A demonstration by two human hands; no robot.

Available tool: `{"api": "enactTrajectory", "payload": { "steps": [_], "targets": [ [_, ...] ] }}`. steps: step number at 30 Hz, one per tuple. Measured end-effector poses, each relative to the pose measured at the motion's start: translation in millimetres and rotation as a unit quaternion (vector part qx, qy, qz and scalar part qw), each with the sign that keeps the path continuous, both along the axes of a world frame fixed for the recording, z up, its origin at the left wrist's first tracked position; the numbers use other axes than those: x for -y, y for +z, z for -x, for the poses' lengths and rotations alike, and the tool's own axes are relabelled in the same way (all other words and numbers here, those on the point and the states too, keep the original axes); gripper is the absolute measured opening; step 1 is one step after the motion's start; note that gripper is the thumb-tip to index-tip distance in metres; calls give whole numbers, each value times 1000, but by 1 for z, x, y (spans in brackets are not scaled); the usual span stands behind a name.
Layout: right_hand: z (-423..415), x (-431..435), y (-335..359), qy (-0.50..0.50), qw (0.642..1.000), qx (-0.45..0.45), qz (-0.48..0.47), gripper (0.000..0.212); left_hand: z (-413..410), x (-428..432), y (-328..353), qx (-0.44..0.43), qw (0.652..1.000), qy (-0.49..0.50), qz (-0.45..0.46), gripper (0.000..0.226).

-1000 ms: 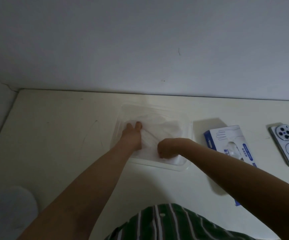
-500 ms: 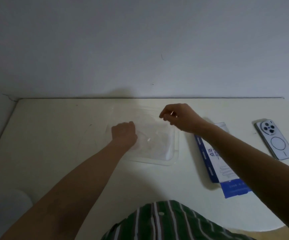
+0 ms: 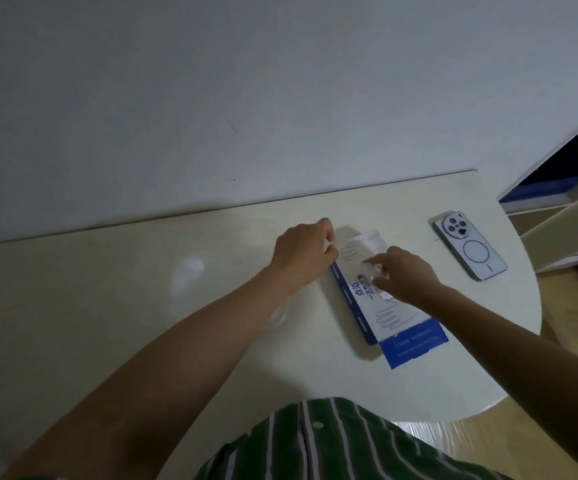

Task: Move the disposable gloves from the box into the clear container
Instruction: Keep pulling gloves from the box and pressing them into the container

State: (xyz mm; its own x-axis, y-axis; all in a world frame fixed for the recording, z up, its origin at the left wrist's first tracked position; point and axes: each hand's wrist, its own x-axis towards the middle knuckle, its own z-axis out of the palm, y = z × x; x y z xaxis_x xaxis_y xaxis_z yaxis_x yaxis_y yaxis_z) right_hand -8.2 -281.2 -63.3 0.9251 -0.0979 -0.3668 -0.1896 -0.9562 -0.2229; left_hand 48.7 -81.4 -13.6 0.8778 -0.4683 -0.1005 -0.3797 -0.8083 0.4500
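drawing stock from the box (image 3: 394, 317) is the step in progress. the right hand (image 3: 408, 275) pinches a crumpled wad of disposable gloves (image 3: 371, 271) at the slot in the box top; the wad is not yet free of the box. the left hand (image 3: 303, 252) sits with curled fingers at the far corner of the box; whether it grips that corner cannot be told. the clear container (image 3: 277, 315) shows only as faint glare on the counter (image 3: 107, 306), just left of the box and partly under the left forearm; its contents cannot be read. remaining, by judgement: pull free, carry left, deposit, repeat.
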Motion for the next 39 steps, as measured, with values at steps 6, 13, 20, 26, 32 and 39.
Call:
{"api": "enactTrajectory", "payload": {
  "steps": [6, 13, 20, 26, 32, 39],
  "targets": [
    [21, 0, -18, -15, 996, 81, -34, 27, 15, 43, -47, -150, 987, -43, -49, 35],
    [15, 3, -24, -75, 983, 108, -129, 9, 22, 62, -64, -136, 986, -26, -94, 61],
    [18, 29, 5, -131, 878, 153, -434, 6, 20, 70, -65, -147, 981, -18, -128, 76],
    [12, 50, 40, -261, 702, 237, -619, 12, 16, 72, -66, -194, 973, -14, -124, 80],
    [26, 61, 15, -189, 760, 85, -616, 25, 8, 62, -49, -298, 941, 101, 124, 19],
    [25, 37, 17, -194, 769, 29, -608, 30, 3, 43, -3, -440, 805, 200, 345, 42]
  ]
}}
